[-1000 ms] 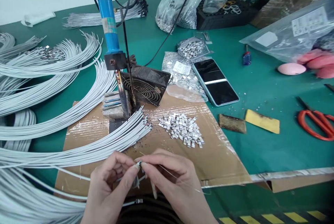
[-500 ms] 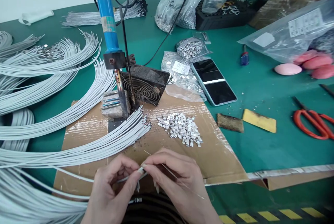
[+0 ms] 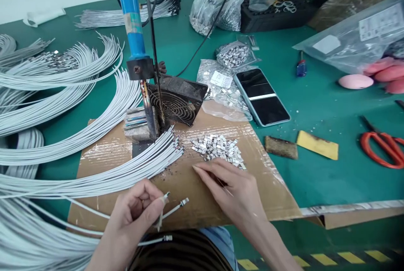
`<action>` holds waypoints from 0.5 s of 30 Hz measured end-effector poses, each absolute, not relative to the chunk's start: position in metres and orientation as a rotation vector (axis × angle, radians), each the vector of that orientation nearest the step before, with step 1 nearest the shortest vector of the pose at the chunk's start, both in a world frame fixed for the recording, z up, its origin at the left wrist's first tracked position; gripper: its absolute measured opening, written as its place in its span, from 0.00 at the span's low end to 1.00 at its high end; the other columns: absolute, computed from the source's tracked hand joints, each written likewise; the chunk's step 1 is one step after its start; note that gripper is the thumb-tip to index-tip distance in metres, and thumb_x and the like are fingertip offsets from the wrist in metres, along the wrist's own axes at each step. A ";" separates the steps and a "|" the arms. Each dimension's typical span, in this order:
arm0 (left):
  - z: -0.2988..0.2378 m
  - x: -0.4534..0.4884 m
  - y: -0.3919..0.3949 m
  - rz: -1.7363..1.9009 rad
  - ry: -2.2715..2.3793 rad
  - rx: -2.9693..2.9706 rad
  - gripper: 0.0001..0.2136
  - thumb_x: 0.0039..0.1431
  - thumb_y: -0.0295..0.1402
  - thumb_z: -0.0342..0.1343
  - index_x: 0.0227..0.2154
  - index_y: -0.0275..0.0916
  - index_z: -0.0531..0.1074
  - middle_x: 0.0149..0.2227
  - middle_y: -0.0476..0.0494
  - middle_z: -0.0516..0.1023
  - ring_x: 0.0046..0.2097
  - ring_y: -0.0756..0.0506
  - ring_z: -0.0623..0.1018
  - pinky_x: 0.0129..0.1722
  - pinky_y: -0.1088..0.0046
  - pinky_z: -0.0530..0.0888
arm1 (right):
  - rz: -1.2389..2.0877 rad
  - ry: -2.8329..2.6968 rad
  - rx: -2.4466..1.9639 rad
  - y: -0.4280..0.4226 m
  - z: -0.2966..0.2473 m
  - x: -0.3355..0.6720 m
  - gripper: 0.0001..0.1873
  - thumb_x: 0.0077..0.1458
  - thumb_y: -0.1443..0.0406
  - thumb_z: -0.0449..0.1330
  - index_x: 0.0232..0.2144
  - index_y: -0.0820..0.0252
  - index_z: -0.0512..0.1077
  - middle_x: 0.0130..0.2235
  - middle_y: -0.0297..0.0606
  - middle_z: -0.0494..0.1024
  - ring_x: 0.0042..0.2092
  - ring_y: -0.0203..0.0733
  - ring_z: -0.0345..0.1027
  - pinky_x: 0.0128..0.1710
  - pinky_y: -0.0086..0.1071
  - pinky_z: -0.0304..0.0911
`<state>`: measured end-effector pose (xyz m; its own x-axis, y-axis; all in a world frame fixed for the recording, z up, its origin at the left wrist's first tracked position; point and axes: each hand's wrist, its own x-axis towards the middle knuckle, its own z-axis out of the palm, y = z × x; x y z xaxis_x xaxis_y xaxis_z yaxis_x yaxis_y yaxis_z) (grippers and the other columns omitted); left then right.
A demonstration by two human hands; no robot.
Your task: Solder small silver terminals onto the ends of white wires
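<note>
My left hand is closed, thumb and forefinger pinching a white cable. A small metal terminal tips the cable end that sticks out to the right of the fingers. Another small bit shows at the fingertips, too small to name. My right hand is closed too, with a thin solder wire running across its palm side. Its fingertips are together over the cardboard, just left of and below the pile of small metal terminals. Beyond my left hand lies a bundle of white cables.
A blue-handled soldering iron points down by a black fan. Cable coils fill the left. To the right lie a phone, a brown sponge, a yellow sponge and red-handled scissors.
My hands were together at the cable end. Now my right hand has moved up and right, close to the terminal pile, while my left hand keeps the cable.
</note>
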<state>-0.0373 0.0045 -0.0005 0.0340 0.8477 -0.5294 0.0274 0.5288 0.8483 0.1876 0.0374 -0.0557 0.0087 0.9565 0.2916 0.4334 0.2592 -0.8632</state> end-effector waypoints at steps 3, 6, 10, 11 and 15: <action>0.000 -0.040 0.006 0.749 1.399 0.811 0.20 0.58 0.52 0.69 0.27 0.38 0.78 0.22 0.55 0.65 0.26 0.52 0.57 0.26 0.78 0.56 | 0.633 -1.567 -1.338 0.032 -0.054 0.175 0.07 0.63 0.72 0.65 0.39 0.63 0.85 0.32 0.38 0.82 0.29 0.35 0.74 0.31 0.27 0.69; 0.001 -0.039 0.006 0.741 1.393 0.804 0.19 0.59 0.50 0.69 0.27 0.37 0.79 0.23 0.54 0.67 0.26 0.53 0.58 0.26 0.78 0.57 | 0.775 -1.550 -1.296 0.026 -0.041 0.166 0.08 0.64 0.71 0.64 0.40 0.60 0.85 0.32 0.36 0.82 0.28 0.34 0.74 0.26 0.25 0.67; 0.002 -0.036 0.005 0.768 1.365 0.763 0.19 0.57 0.49 0.70 0.26 0.37 0.77 0.22 0.54 0.67 0.25 0.52 0.60 0.25 0.78 0.57 | 1.065 -1.507 -1.180 0.022 -0.024 0.155 0.10 0.62 0.71 0.64 0.38 0.56 0.86 0.30 0.34 0.81 0.29 0.35 0.75 0.26 0.24 0.69; 0.002 -0.034 0.005 0.772 1.369 0.760 0.20 0.56 0.50 0.71 0.25 0.37 0.76 0.21 0.55 0.66 0.25 0.53 0.60 0.25 0.78 0.57 | 1.113 -1.510 -1.162 0.021 -0.022 0.153 0.10 0.62 0.71 0.64 0.38 0.57 0.86 0.29 0.34 0.81 0.28 0.34 0.74 0.26 0.24 0.69; 0.005 -0.030 0.004 0.772 1.398 0.794 0.21 0.55 0.50 0.71 0.24 0.36 0.75 0.21 0.55 0.67 0.25 0.53 0.62 0.26 0.78 0.59 | 1.219 -1.574 -1.141 0.019 -0.017 0.151 0.10 0.61 0.70 0.64 0.39 0.60 0.86 0.29 0.36 0.80 0.26 0.35 0.73 0.24 0.25 0.67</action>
<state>-0.0296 0.0037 0.0045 0.0291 0.8455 -0.5331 -0.0004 0.5334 0.8459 0.1510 0.0195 -0.0174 -0.2516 0.9649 0.0750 0.1689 0.1201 -0.9783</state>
